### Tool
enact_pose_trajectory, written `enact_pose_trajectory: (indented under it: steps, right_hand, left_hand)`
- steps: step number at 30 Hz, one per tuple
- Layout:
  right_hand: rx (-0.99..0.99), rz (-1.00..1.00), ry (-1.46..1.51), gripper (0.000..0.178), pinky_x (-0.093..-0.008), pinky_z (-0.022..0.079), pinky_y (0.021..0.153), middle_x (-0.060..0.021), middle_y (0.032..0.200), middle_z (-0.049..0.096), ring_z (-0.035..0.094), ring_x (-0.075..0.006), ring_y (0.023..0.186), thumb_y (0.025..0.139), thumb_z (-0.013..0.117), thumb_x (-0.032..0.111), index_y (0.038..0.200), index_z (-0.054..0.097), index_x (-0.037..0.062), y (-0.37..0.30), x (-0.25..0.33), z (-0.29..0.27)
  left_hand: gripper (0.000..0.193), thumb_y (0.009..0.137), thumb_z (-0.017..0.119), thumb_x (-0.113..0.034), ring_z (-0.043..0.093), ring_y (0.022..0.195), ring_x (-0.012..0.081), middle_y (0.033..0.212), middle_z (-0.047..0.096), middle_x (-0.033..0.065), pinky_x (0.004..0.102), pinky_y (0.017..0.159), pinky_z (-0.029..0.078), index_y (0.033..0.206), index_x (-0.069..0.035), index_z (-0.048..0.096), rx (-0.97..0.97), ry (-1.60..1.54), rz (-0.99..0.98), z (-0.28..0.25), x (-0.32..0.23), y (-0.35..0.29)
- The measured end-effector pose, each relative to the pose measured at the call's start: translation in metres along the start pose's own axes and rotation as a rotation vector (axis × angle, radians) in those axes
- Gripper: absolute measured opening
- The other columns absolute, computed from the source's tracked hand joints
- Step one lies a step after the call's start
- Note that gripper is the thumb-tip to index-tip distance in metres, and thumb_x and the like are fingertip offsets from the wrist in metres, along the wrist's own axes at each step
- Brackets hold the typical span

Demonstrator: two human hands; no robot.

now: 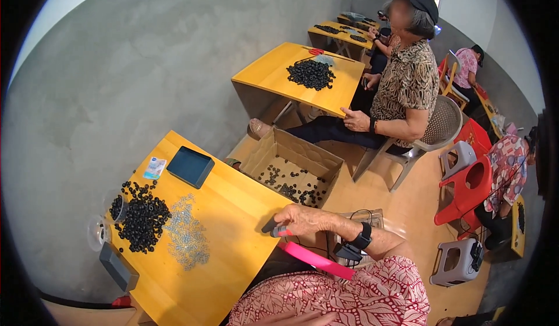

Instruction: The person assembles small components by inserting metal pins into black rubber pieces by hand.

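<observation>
Over the right edge of the yellow table, my right hand is closed around a small dark grey and red object, its kind unclear. My left hand shows only in part at the lower edge, fingers stretched flat over my patterned clothing. On the table lies a heap of small black parts, beside a spread of small pale, shiny pieces. A dark rectangular tray sits near the far corner, next to a small blue-white packet.
A clear cup lies by the black heap; a grey box is at the left edge. A cardboard box with scattered black parts stands beyond the table. A bright pink strip crosses my lap. A co-worker sits ahead at another table.
</observation>
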State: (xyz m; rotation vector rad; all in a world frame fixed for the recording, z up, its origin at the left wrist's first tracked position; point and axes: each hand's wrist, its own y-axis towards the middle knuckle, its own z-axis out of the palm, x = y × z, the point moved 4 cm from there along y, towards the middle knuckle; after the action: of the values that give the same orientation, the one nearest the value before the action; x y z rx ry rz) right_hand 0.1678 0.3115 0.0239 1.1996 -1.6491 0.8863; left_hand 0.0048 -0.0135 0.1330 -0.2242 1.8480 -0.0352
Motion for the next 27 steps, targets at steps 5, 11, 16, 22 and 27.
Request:
enact_pose_trajectory:
  steps: [5, 11, 16, 22, 27]
  right_hand:
    - [0.049, 0.075, -0.016, 0.021, -0.0316, 0.045, 0.061, -0.0036, 0.069, 0.057, 0.048, -0.0102, 0.066, 0.09, 0.067, 0.016, 0.092, 0.061, -0.0031, 0.002, -0.005, -0.003]
    - [0.108, 0.073, 0.009, 0.02, -0.0302, 0.05, 0.072, -0.0074, 0.08, 0.066, 0.058, -0.0106, 0.077, 0.089, 0.067, 0.013, 0.101, 0.064, -0.0024, 0.035, -0.005, -0.002]
    - [0.098, -0.017, -0.109, 0.027, -0.0342, 0.051, 0.079, -0.0166, 0.099, 0.068, 0.065, -0.0309, 0.091, 0.085, 0.07, 0.011, 0.11, 0.066, 0.0008, 0.056, 0.001, -0.002]
    - [0.044, -0.584, -0.629, 0.048, -0.0467, 0.042, 0.098, -0.0189, 0.134, 0.05, 0.049, -0.0372, 0.124, 0.087, 0.068, 0.023, 0.13, 0.055, 0.0052, 0.058, 0.0, 0.009]
    - [0.339, -0.526, -0.689, 0.054, -0.0507, 0.035, 0.104, -0.0202, 0.142, 0.042, 0.04, -0.0387, 0.131, 0.086, 0.067, 0.025, 0.134, 0.052, 0.0068, 0.067, -0.004, 0.018]
  left_hand:
    - [0.047, 0.097, 0.056, -0.02, 0.052, 0.126, 0.0304, 0.134, 0.054, 0.0202, 0.0423, 0.105, 0.04, 0.135, 0.007, 0.048, -0.003, -0.029, -0.228, -0.012, 0.03, -0.036]
    - [0.045, 0.096, 0.058, -0.017, 0.053, 0.125, 0.0293, 0.132, 0.056, 0.019, 0.0413, 0.103, 0.041, 0.133, 0.008, 0.05, -0.091, -0.113, -0.561, -0.017, 0.053, -0.084]
    - [0.038, 0.092, 0.062, -0.011, 0.054, 0.123, 0.0231, 0.125, 0.062, 0.0097, 0.0347, 0.099, 0.044, 0.129, -0.004, 0.057, -0.76, 0.182, -0.678, -0.024, 0.069, -0.078]
    - [0.053, 0.095, 0.057, -0.03, 0.038, 0.136, 0.0396, 0.144, 0.042, 0.0274, 0.0464, 0.112, 0.031, 0.137, 0.001, 0.048, -0.845, 0.526, -0.66, 0.003, 0.088, -0.086]
    - [0.064, 0.088, 0.066, -0.034, 0.033, 0.137, 0.045, 0.148, 0.033, 0.0304, 0.0519, 0.113, 0.024, 0.138, 0.001, 0.047, -0.735, 0.813, -0.661, 0.025, 0.119, -0.103]
